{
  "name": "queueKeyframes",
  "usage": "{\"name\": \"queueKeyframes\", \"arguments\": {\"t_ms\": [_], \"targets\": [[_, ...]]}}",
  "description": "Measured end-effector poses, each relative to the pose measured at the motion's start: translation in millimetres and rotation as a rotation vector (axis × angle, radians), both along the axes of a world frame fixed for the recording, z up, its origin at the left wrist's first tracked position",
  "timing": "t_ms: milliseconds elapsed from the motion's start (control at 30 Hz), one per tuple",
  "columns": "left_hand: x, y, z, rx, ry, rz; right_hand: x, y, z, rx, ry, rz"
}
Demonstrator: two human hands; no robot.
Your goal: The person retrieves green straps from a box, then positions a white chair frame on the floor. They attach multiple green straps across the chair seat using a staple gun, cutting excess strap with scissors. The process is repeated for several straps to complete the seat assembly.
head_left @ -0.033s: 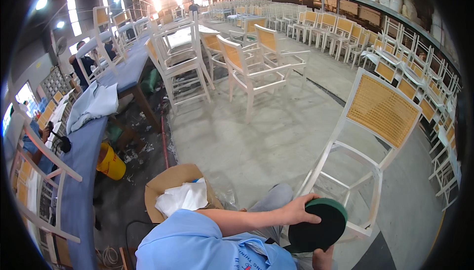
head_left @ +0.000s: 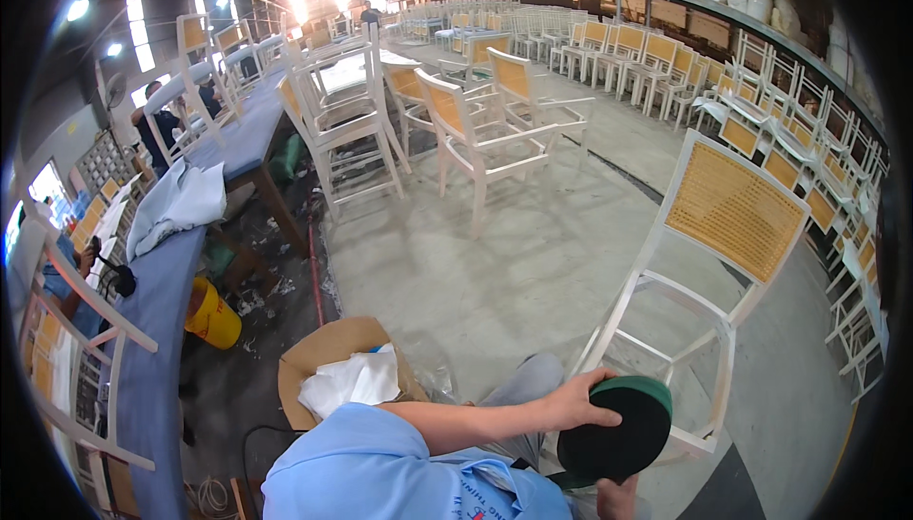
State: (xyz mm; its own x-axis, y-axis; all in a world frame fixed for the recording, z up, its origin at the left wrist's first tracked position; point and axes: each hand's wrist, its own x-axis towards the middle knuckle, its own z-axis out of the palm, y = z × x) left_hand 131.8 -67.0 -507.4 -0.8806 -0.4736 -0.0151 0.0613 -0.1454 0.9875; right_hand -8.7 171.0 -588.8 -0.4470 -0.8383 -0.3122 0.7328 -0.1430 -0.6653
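A large flat roll of dark strap (head_left: 616,436), green along its outer rim and black on its side face, is held up in front of my body. My left hand (head_left: 576,402) grips it at the upper left, with the thumb on the side face. Below, my right hand (head_left: 616,500) has its fingers curled against the lower edge of the roll; the lower frame edge and my clothing partly hide it. A loose strap end (head_left: 568,479) runs left from the bottom of the roll. Just beyond stands a pale wooden chair frame (head_left: 727,344) with a woven cane back (head_left: 735,204) and no seat.
An open cardboard box (head_left: 302,370) with white cloth (head_left: 354,381) sits to my left. Past it are a yellow bucket (head_left: 213,315) and a long blue-covered bench (head_left: 152,358). More chair frames (head_left: 490,154) stand ahead, with stacked chairs along the right. Co-workers are at the far left.
The roll has shifted very slightly to the right, and my right hand has moved a little left along its lower edge. My left hand keeps its grip.
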Motion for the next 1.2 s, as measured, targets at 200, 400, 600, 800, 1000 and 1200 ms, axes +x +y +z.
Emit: {"name": "queueKeyframes", "arguments": {"t_ms": [200, 400, 600, 800, 1000, 1200], "targets": [[9.1, -17.2, 14.9, 0.087, 0.054, 0.044, 28.4, 24.6, -1.8, 0.645, 0.634, 0.072], [-29.8, -28.4, 5.2, -0.382, -0.221, -0.206, -113.2, 111.7, 44.7, 0.575, 1.056, -0.579], [-90.8, -3.8, -121.4, -0.626, -0.475, -0.398, -100.9, 98.4, 65.9, 0.911, 1.482, -0.336], [-134.4, 9.5, -233.4, -0.607, -0.618, -0.852, -72.1, 87.4, 26.5, 1.151, 1.400, 0.100], [-158.4, 10.0, -275.1, -0.234, -0.825, -1.173, -85.2, 54.3, -2.3, 1.227, 1.378, 0.345], [-175.9, 18.5, -267.1, -0.894, -1.086, -0.972, -131.2, -5.5, -113.5, 1.390, 1.427, 0.814]]}}
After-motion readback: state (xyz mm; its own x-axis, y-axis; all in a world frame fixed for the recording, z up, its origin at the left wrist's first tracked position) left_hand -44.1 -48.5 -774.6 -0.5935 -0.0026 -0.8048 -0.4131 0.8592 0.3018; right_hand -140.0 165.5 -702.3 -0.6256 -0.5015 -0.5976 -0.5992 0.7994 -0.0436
